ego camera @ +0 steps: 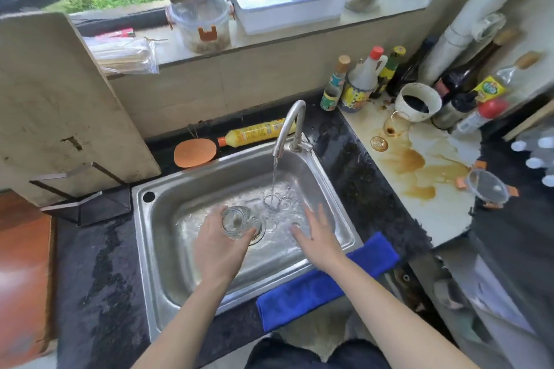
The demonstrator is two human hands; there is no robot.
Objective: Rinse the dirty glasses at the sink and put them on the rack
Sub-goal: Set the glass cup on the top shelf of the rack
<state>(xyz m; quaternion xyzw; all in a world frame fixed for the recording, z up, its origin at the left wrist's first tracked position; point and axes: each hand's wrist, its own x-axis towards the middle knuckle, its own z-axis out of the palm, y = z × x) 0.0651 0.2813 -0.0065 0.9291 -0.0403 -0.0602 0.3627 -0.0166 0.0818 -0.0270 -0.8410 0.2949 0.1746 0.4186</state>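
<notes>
Nearest you, a blue cloth (326, 280) lies over the front right rim of the sink (344, 228), partly on the dark worktop (99, 263), which is wet to the left of the basin.

Your left hand (217, 249) is inside the basin, fingers wrapped round a clear glass (238, 222) held mouth-up just above the drain. The glass sits left of the water stream, not under it. Your right hand (319, 237) is over the right side of the basin with fingers spread flat, gripping nothing.

The tap (289, 129) is running; the stream (274, 177) strikes the basin floor between your two hands, nearer the back, and splashes there.

To the left of the sink a black wire stand (81, 189) holds a pale cutting board (60, 99) upright. Behind the basin lie an orange round pad (195, 153) and a yellow bottle (254, 132) on its side.

On the right, the pale section of worktop (443, 213) carries a brown spill (416, 171). Two small dirty glasses (386, 136) rest in it, beside a stained white cup (418, 102). A clear lid with orange clips (487, 186) lies nearer its right edge. Sauce bottles (359, 81) crowd the far corner.

On the windowsill stand a clear lidded jar (201, 21) and a white box (287, 0).
</notes>
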